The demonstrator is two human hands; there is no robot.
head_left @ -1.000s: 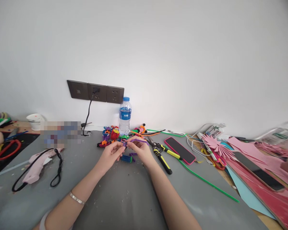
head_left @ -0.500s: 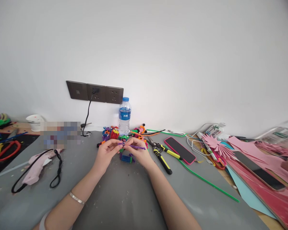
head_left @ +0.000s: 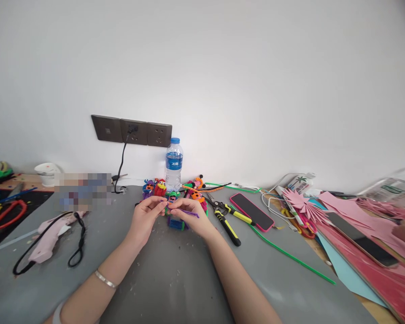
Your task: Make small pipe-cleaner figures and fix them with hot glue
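Note:
A purple pipe cleaner point(head_left: 191, 213) is pinched between the fingertips of both hands, its loose end running out to the right. My left hand point(head_left: 147, 217) and my right hand point(head_left: 191, 216) meet at the middle of the table, both closed. Just behind and below the fingertips stands a pipe-cleaner figure point(head_left: 176, 223) in green, purple and blue, partly hidden by the hands. Other fuzzy figures crowd behind: a red one point(head_left: 160, 186), a purple one point(head_left: 148, 188) and an orange one point(head_left: 198, 196).
A water bottle point(head_left: 174, 166) stands by the wall. Right of my hands lie yellow-black pliers point(head_left: 227, 225), a pink-cased phone point(head_left: 252, 212) and a green pipe cleaner point(head_left: 290, 255). A pink glue gun point(head_left: 49, 238) with a black cord lies left. Pink paper point(head_left: 351, 213) covers the right side.
The purple pipe cleaner's loose end has swung lower and a little left. Both hands stay together with fingers pinched; the view has shifted slightly.

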